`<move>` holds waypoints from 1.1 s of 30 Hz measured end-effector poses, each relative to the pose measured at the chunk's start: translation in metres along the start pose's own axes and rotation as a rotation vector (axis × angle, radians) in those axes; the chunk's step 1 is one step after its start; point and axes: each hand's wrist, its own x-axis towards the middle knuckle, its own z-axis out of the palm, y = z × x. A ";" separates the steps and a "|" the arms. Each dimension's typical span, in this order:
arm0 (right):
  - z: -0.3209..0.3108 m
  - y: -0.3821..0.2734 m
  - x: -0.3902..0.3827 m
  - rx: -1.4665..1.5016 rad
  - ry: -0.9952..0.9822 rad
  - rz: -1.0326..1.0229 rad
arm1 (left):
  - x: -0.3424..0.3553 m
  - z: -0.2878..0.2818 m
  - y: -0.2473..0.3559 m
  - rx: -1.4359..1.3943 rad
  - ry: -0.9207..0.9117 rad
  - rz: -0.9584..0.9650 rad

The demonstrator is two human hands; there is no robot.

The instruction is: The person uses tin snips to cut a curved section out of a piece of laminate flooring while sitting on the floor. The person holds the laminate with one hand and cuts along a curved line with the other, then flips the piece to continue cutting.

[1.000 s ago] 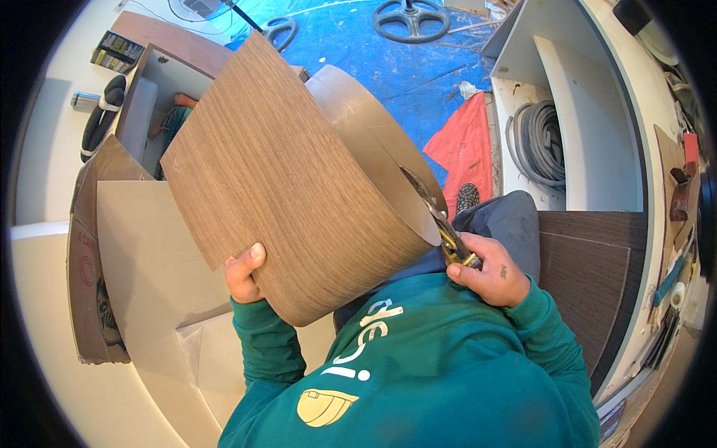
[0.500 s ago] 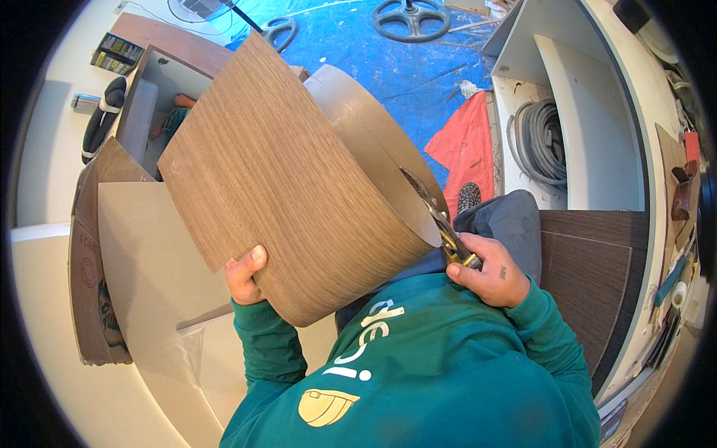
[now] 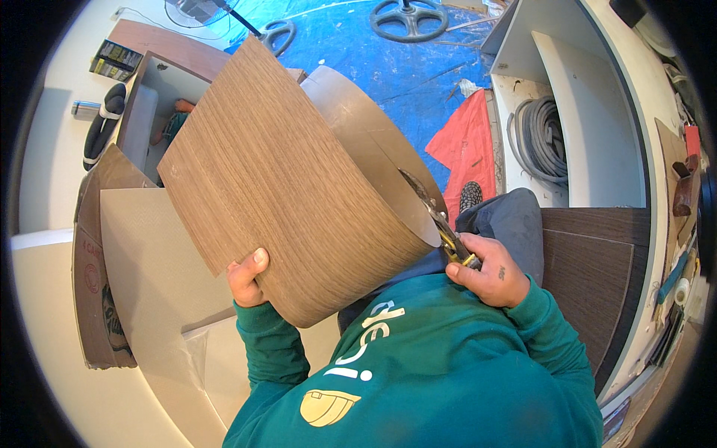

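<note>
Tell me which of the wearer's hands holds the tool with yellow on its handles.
The right hand, beside the curled wood-grain sheet, holds that tool; the left hand grips the sheet itself instead.

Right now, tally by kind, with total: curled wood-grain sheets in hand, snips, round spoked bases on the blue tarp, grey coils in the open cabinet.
Curled wood-grain sheet: 1
Snips: 1
Round spoked bases, left one and right one: 2
Grey coil: 1
Total: 5
</note>
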 end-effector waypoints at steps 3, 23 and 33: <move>0.001 0.000 0.000 0.004 0.013 -0.004 | 0.001 0.000 0.000 0.003 -0.006 -0.004; 0.000 -0.001 0.000 0.003 0.023 0.042 | 0.001 -0.001 0.003 -0.034 -0.014 -0.014; -0.002 -0.001 0.001 -0.007 0.031 0.032 | 0.000 -0.003 0.002 -0.010 -0.002 -0.011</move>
